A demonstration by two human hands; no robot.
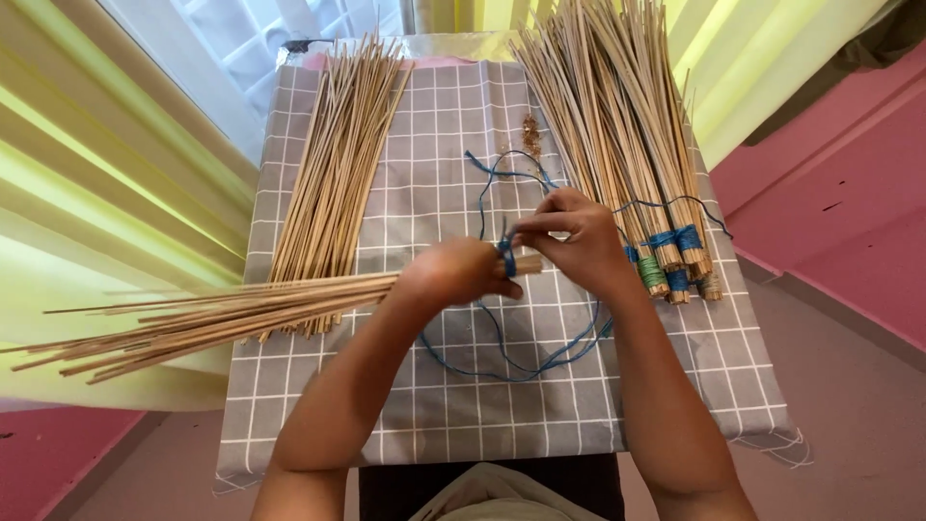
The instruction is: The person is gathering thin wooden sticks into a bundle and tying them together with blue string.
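Note:
My left hand (458, 272) is closed around the end of a bundle of thin wooden sticks (212, 320) that fans out to the left, past the table's edge. My right hand (571, 236) pinches a blue string (502, 357) right at the bundle's gripped end, where a few blue turns wrap the sticks. The rest of the string loops loosely over the cloth in front of and behind my hands.
A grey checked cloth (444, 405) covers the small table. A loose pile of sticks (333, 164) lies at the left, and several bundles tied with blue and green string (637, 145) lie at the right. Yellow curtains hang on both sides.

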